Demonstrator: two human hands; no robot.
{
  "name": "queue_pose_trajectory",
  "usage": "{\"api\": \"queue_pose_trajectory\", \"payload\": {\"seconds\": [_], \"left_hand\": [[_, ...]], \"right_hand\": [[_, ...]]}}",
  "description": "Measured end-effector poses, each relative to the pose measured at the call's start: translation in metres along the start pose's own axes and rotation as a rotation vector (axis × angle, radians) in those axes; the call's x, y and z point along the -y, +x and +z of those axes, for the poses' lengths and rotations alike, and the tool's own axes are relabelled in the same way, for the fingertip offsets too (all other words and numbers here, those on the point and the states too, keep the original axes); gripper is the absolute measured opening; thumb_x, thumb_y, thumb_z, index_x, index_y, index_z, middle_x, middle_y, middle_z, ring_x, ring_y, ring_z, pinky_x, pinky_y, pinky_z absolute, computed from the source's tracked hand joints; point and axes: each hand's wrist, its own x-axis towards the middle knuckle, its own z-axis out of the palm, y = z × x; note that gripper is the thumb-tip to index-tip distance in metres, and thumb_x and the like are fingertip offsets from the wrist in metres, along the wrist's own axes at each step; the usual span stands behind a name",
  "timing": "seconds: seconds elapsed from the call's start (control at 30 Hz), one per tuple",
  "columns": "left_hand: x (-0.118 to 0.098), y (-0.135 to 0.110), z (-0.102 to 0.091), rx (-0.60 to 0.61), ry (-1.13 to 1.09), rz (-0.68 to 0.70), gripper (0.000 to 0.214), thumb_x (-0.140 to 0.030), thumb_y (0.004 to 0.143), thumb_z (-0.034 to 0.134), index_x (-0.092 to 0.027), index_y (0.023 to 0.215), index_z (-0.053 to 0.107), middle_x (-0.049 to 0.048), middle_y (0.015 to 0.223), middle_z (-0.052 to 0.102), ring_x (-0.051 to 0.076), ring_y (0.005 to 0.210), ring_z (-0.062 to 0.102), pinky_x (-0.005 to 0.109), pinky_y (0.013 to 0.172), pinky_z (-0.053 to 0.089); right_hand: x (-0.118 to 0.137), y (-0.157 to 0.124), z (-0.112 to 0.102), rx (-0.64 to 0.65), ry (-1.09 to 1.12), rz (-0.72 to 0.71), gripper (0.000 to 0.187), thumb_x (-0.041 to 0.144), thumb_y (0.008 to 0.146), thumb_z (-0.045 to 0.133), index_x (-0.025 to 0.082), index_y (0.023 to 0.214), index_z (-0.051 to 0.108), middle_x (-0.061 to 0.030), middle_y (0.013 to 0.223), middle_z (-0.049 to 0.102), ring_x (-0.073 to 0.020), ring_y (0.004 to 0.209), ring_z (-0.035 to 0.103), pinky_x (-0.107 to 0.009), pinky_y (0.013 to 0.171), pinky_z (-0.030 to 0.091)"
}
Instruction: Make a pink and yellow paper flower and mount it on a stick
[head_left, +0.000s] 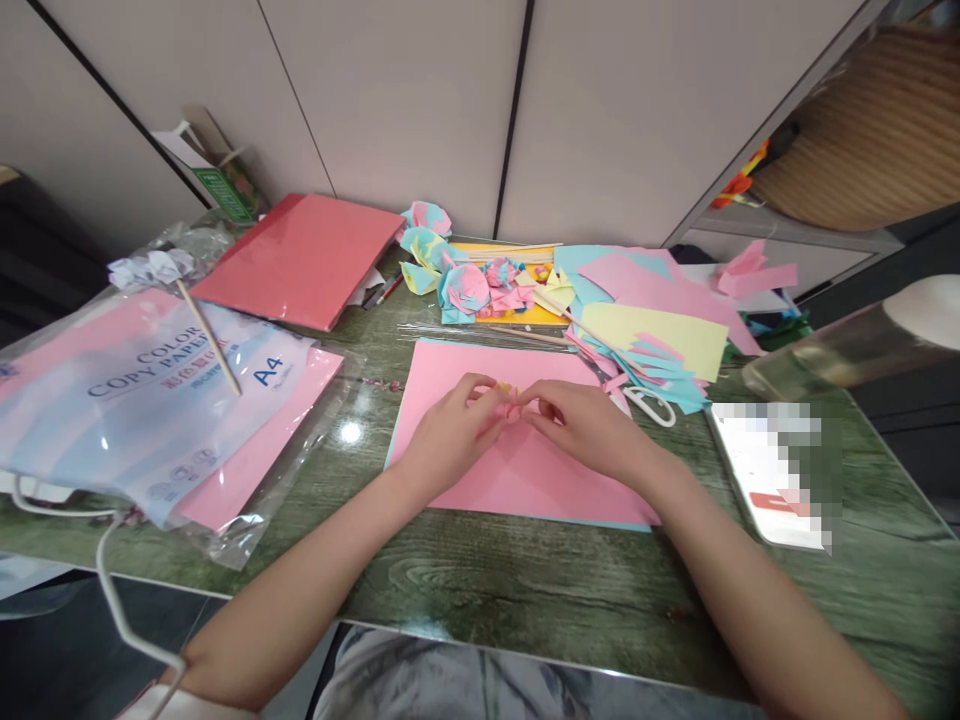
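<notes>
Over a pink paper sheet (525, 485), my two hands come together on a small pink paper flower (511, 404) with a bit of yellow at its top. My left hand (466, 425) pinches it from the left side. From the right, my right hand (581, 420) grips its other edge with bent fingers. Much of the flower is hidden by my fingers. Just beyond my right hand lie white-handled scissors (651, 406) and fringed pink and blue paper strips (667, 372).
Folded paper flowers (466, 288), thin sticks (502, 256) and coloured sheets (637, 275) lie along the back. A red folder (300, 260) and a bagged paper pack (157, 390) are at left. A phone (776, 480) and a clear cup (825, 350) are at right.
</notes>
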Motion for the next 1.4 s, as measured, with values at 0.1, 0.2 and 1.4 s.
{"api": "queue_pose_trajectory", "payload": {"seconds": [0.1,0.2,1.4], "left_hand": [[0.000,0.000,-0.001,0.008,0.007,-0.013,0.025,-0.028,0.082,0.045,-0.025,0.106,0.048,0.0061,0.114,0.046,0.016,0.086,0.056,0.032,0.070,0.050],[0.000,0.000,-0.001,0.018,0.023,-0.025,0.024,-0.028,0.081,0.046,-0.024,0.105,0.048,0.0057,0.114,0.046,0.015,0.086,0.056,0.032,0.070,0.050],[0.002,0.004,0.000,-0.167,-0.088,-0.024,0.019,-0.019,0.075,0.053,-0.020,0.094,0.052,0.0050,0.102,0.052,0.016,0.096,0.052,0.032,0.081,0.046]], "right_hand": [[-0.001,0.000,-0.001,0.006,-0.007,-0.012,0.019,0.019,0.082,0.041,0.021,0.092,0.057,0.0006,0.072,0.059,-0.0113,0.063,0.051,-0.022,0.058,0.034],[-0.003,-0.001,-0.002,0.021,-0.022,-0.018,0.018,0.019,0.082,0.042,0.020,0.090,0.057,0.0004,0.070,0.058,-0.0114,0.062,0.049,-0.022,0.056,0.032],[-0.001,-0.003,-0.006,0.010,-0.054,0.045,0.026,0.020,0.087,0.033,0.026,0.104,0.052,0.0008,0.095,0.066,-0.0170,0.083,0.061,-0.027,0.071,0.040]]}}
